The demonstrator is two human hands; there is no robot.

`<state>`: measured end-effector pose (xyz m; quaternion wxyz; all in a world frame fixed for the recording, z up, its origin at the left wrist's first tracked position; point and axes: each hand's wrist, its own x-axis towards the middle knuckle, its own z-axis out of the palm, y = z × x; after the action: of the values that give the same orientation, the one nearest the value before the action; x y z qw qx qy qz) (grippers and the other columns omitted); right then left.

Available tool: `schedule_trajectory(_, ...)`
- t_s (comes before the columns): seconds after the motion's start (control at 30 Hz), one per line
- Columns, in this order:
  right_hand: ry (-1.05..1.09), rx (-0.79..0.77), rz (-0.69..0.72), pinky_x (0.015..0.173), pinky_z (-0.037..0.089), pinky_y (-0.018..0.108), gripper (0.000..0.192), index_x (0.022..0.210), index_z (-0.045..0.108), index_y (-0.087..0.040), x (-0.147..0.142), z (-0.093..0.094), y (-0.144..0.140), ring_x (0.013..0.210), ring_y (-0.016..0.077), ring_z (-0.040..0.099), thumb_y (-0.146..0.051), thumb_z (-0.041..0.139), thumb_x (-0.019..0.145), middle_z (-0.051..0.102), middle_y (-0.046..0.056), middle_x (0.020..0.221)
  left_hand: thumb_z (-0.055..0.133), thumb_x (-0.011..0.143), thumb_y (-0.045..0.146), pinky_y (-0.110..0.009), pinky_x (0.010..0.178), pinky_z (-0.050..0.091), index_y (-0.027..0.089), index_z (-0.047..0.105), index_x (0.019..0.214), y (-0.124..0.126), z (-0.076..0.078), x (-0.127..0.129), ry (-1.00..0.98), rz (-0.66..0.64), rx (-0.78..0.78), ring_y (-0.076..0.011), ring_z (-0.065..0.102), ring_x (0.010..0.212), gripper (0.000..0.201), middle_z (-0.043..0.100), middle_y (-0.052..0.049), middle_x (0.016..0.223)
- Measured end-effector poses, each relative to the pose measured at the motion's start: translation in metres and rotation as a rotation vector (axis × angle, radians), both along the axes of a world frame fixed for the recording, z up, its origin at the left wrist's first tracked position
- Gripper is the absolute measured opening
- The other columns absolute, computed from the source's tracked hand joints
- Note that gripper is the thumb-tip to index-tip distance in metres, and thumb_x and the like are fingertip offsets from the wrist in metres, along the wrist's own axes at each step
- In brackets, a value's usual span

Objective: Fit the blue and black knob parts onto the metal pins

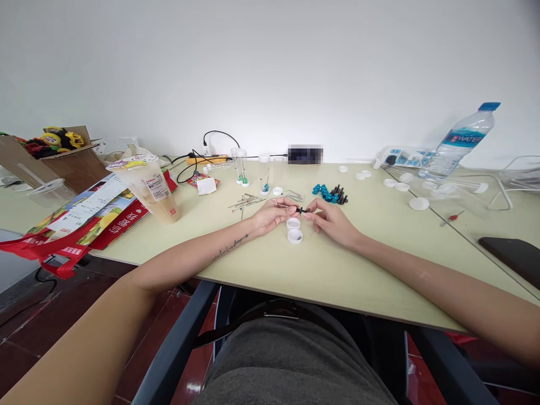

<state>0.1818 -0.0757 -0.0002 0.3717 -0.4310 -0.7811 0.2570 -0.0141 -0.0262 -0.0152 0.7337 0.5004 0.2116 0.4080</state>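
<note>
Above the two white caps (294,230) on the table (261,264), the left hand (272,215) and right hand (329,220) pinch a small black piece (301,210) between fingertips, its long axis lying hand to hand, both equally near.

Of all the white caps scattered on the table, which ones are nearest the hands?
The two white caps lying side by side just below the fingertips, between the left hand and the right hand. The other caps lie far off to the right, near the water bottle.

Two caps (294,230) lie on the table (337,270) between the hands. Beads (329,194) sit behind them. A cup (149,188) stands far left, a bottle (462,140) far right.
</note>
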Motion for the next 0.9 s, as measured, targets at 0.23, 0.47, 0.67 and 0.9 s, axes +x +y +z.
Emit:
schedule_trajectory(0.23, -0.042, -0.018, 0.021, 0.056, 0.042, 0.029, 0.036, 0.071, 0.050, -0.020, 0.0002, 0.0013, -0.0003, 0.051, 0.0129, 0.054, -0.049, 0.040, 0.090, 0.059, -0.001, 0.064, 0.075, 0.063, 0.013, -0.029, 0.087, 0.048, 0.010, 0.063, 0.079, -0.0021, 0.0019, -0.0002, 0.009, -0.008, 0.003, -0.0117, 0.065, 0.075, 0.020, 0.065, -0.002, 0.082)
schedule_trajectory(0.47, 0.010, 0.026, -0.039, 0.050, 0.040, 0.028, 0.028, 0.083, 0.050, -0.022, 0.0000, 0.0015, -0.0009, 0.046, 0.0109, 0.051, -0.049, 0.055, 0.080, 0.062, 0.000, 0.077, 0.075, 0.063, 0.013, -0.030, 0.087, 0.047, 0.011, 0.063, 0.078, -0.0009, 0.0007, -0.0002, 0.010, 0.006, 0.000, -0.0120, 0.065, 0.075, 0.020, 0.065, -0.002, 0.080)
schedule_trajectory(0.67, -0.040, -0.007, 0.010, 0.054, 0.041, 0.029, 0.037, 0.069, 0.053, -0.020, -0.0002, 0.0045, -0.0026, 0.049, 0.0133, 0.053, -0.049, 0.042, 0.088, 0.058, -0.001, 0.058, 0.075, 0.064, 0.013, -0.031, 0.089, 0.046, 0.011, 0.063, 0.080, -0.0009, 0.0011, -0.0001, 0.016, -0.006, 0.008, -0.0114, 0.065, 0.076, 0.020, 0.065, -0.002, 0.083)
schedule_trajectory(0.9, 0.025, 0.004, -0.044, 0.048, 0.038, 0.027, 0.027, 0.083, 0.049, -0.021, -0.0008, 0.0020, -0.0016, 0.044, 0.0100, 0.050, -0.047, 0.058, 0.080, 0.062, -0.001, 0.077, 0.075, 0.063, 0.012, -0.032, 0.090, 0.046, 0.011, 0.063, 0.079, -0.0008, 0.0008, 0.0001, 0.003, -0.004, 0.002, -0.0117, 0.065, 0.077, 0.020, 0.064, -0.002, 0.081)
